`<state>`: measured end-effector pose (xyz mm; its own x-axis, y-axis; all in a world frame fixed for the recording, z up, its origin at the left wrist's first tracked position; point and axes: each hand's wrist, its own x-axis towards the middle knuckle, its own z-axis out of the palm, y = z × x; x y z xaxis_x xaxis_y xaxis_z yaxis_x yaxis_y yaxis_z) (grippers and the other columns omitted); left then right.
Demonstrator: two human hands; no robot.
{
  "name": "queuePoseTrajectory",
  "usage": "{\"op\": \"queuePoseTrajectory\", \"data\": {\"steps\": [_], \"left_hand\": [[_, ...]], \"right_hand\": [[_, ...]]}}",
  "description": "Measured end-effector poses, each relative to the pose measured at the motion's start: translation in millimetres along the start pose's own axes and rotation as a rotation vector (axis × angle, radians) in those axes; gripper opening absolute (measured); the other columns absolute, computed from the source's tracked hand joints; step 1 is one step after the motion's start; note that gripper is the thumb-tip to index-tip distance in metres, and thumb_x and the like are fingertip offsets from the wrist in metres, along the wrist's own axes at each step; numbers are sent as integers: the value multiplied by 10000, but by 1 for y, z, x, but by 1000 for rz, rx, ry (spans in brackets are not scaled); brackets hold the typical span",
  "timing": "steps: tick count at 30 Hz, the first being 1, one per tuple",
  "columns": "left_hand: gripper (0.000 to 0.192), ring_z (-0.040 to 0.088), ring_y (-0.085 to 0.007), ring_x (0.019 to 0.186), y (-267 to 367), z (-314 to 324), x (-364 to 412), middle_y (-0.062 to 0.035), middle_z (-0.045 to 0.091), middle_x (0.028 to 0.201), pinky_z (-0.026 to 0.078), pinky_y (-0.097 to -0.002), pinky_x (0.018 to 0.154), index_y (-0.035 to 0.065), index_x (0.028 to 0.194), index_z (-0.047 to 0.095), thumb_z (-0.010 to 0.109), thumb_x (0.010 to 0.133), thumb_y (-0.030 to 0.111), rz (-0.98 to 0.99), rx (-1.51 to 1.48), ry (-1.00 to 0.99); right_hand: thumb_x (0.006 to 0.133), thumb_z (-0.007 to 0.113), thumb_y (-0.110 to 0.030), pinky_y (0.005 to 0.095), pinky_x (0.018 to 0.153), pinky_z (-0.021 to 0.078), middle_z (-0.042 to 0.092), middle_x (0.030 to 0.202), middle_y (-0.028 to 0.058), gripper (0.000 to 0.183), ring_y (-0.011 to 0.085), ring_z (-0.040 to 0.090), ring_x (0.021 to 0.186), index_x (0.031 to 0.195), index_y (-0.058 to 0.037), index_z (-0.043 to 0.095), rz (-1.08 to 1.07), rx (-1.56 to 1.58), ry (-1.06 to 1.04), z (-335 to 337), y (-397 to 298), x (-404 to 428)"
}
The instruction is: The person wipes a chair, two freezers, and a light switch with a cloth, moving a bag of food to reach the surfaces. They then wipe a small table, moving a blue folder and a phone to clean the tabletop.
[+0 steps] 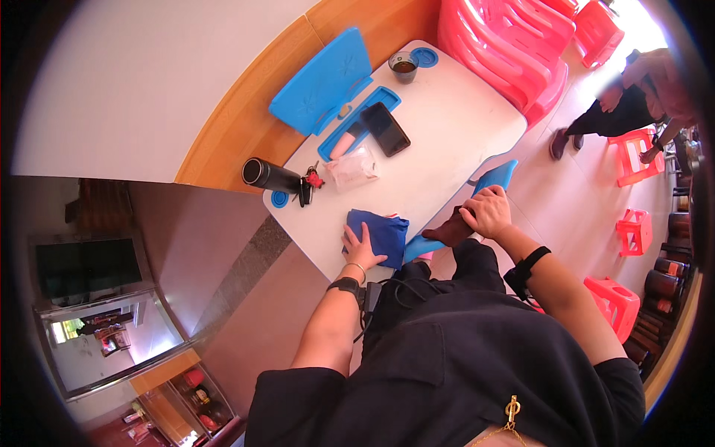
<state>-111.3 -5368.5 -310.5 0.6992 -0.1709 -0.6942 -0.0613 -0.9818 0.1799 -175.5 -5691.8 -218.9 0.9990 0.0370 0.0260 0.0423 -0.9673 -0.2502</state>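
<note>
My left hand [360, 248] lies with fingers spread on a folded dark-blue cloth [386, 234] at the near edge of the white table [441, 134]. To the right, beyond the table's side, my right hand [489, 212] rests on a dark-brown cloth item [455, 228], with its fingers bent over the upper part. That brown item lies over a blue plastic seat [494, 176]; what it is exactly cannot be told. A bit of white and red shows behind the blue cloth's upper edge.
On the table are a black smartphone [385, 128], a clear plastic packet [353, 169], keys [307, 183], a black bottle [271, 175] and a glass of dark drink [403, 68]. Stacked pink chairs [503, 50] adjoin its far end. Red stools [634, 232] and another person [625, 106] are at right.
</note>
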Motion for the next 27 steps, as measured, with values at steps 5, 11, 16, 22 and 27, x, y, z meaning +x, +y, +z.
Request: {"op": "queuePoseTrajectory", "data": {"steps": [5, 11, 16, 22, 27], "left_hand": [[1228, 44, -511, 1292, 3, 4, 1, -255, -227, 1400, 283, -567, 980, 267, 1403, -92, 783, 564, 460, -45, 44, -3], [1208, 54, -461, 1313, 4, 1, 1, -248, -202, 1412, 288, -554, 985, 255, 1411, -58, 774, 565, 482, -65, -8, 53], [1161, 21, -411, 1336, 12, -12, 6, -269, -97, 1430, 249, -544, 1010, 189, 1420, 5, 736, 593, 549, -397, -68, 111], [1170, -20, -393, 1345, -5, -26, 11, -314, -85, 1414, 208, -516, 1036, 36, 1405, 49, 708, 607, 582, -431, -10, 133], [1183, -7, -431, 1333, -11, -23, 22, -356, -51, 1394, 162, -485, 1062, -25, 1387, 58, 712, 607, 579, -423, 29, 115]], "right_hand": [[772, 508, -362, 356, 853, 325, 619, 700, 21, 282, 174, 549, 806, 689, -138, 657, -2, 1, -8, -1, -2, 0], [771, 508, -358, 357, 844, 324, 617, 695, 24, 283, 176, 546, 796, 680, -132, 653, -1, 8, -5, -2, -2, 0], [770, 505, -363, 358, 839, 325, 615, 689, 22, 289, 175, 545, 791, 673, -132, 651, -2, -4, 1, -2, -3, 1], [765, 499, -363, 356, 840, 324, 613, 686, 21, 288, 173, 545, 791, 672, -135, 649, 4, -21, -22, -1, -1, 2], [764, 491, -377, 359, 844, 320, 615, 684, 24, 302, 174, 544, 792, 678, -134, 649, 9, -27, -27, -1, -1, 3]]}}
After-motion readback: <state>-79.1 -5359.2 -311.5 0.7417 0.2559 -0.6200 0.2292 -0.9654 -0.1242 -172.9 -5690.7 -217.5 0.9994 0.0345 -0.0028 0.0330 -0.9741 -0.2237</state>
